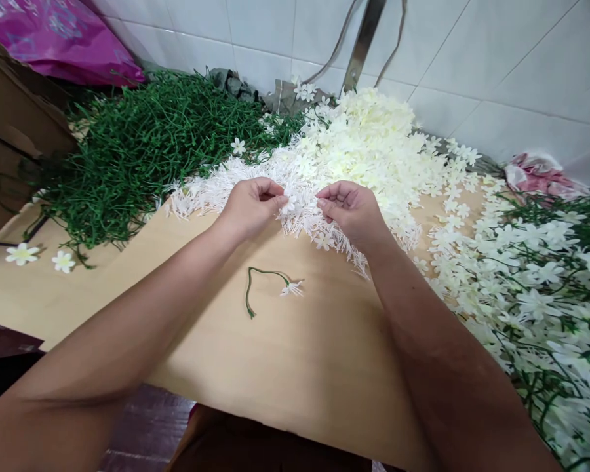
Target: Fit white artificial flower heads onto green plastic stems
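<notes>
My left hand (254, 204) pinches a small white artificial flower (289, 204) between thumb and fingertips. Just to its right, my right hand (350, 208) is closed in a pinch; whatever it grips, if anything, is too small to make out. Both hands are over the front edge of a heap of white stringy pieces (246, 172). Nearer to me on the board (285, 354) lies a bent green stem (248, 288) with a white tuft (292, 288) on its end. A loose white flower (324, 241) rests below my right hand.
Green stems (147, 144) are piled at the back left, cream-white petals (373, 131) behind my hands. Stemmed flowers (541, 295) cover the right side. Two flowers (22, 254) lie far left, near a cardboard box (14, 131). A tiled wall (472, 59) closes off the back.
</notes>
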{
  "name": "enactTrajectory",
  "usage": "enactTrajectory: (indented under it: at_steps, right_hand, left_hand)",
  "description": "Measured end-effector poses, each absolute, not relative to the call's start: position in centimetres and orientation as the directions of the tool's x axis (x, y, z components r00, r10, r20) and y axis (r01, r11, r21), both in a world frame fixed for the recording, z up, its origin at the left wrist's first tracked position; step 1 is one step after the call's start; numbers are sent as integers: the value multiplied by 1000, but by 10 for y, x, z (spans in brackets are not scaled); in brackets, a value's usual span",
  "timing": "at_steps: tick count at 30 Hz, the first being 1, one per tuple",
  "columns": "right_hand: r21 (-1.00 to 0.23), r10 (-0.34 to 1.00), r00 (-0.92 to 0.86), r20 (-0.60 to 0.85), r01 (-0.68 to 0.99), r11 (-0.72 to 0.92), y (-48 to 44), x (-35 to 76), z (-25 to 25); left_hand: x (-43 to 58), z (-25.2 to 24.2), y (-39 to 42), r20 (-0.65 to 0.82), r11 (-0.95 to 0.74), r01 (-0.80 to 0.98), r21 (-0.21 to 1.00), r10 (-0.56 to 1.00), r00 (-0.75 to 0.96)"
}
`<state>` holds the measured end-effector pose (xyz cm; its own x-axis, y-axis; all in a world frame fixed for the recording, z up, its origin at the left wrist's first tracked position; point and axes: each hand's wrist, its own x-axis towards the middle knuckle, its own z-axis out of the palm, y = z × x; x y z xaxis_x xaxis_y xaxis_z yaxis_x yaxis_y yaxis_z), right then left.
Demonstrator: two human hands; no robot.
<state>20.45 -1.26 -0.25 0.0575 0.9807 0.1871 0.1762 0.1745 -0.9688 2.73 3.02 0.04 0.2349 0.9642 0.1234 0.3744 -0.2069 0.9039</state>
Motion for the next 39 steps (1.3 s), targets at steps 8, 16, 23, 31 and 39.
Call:
enactTrajectory:
  at_steps: [8, 16, 23, 31, 39]
  right_hand:
    - [-859, 944, 43, 329, 429, 280, -26, 177, 2]
    - [-782, 913, 119, 389, 567, 260, -27, 171, -10]
    - [-644, 874, 51, 483, 697, 315, -30, 169, -11]
    - [-611, 863, 13, 506, 712, 347, -31, 170, -11]
    - [-690, 872, 53, 487, 635, 347, -30, 170, -11]
  left_hand:
    - [22, 3, 24, 238, -378, 575, 725, 922, 306]
    - [29, 1, 19, 132, -263, 352, 898, 925, 356]
    - [31, 3, 17, 65, -180, 303, 936, 934, 352]
    - [30, 6, 14, 137, -277, 331, 902, 912, 387]
    - [27, 8, 14, 213, -369, 309, 877, 873, 438]
